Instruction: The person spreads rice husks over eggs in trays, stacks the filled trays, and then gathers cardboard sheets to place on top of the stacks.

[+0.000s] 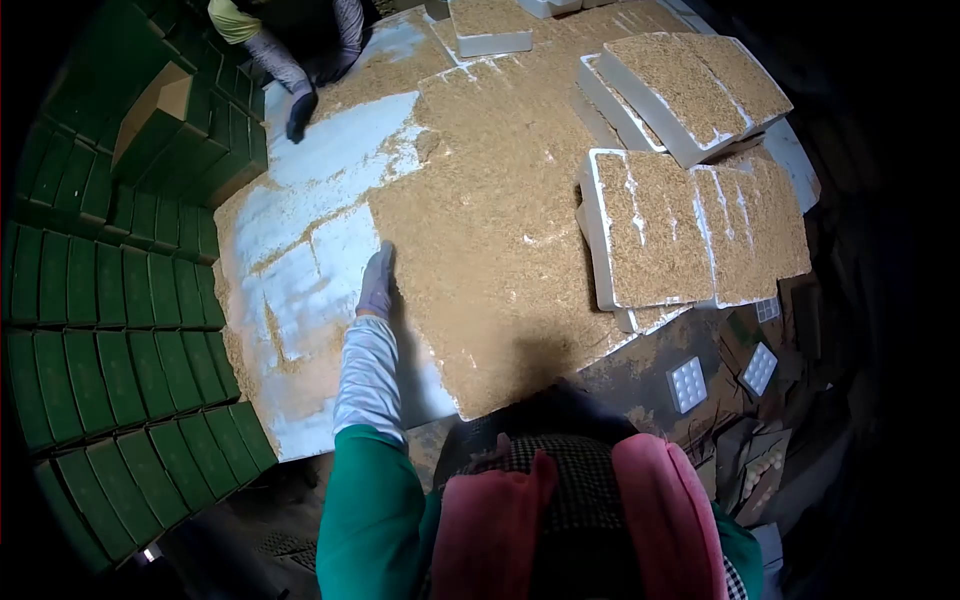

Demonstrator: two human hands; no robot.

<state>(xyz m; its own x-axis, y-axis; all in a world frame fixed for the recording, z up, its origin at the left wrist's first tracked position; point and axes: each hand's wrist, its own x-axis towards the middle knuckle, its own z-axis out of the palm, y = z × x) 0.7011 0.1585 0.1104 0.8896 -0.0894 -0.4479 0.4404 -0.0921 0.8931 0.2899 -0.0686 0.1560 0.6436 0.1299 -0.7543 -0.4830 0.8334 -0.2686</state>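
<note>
My left hand (377,280), in a grey glove with a pale silvery sleeve cover, reaches out over the table. Its fingers are stretched out together, with nothing held in them. It lies at the left edge of a broad layer of tan, sawdust-like grains (480,240), right beside the bare white table surface (340,250). Thin lines of grains run across that white surface. My right hand is out of view.
Grain-covered white foam trays (650,230) are stacked on the right, with more trays (490,30) at the back. Green boxes (120,280) line the left side. Across the table, a person's gloved hand (300,115) rests near the white surface. White dimpled trays (687,385) lie on the floor.
</note>
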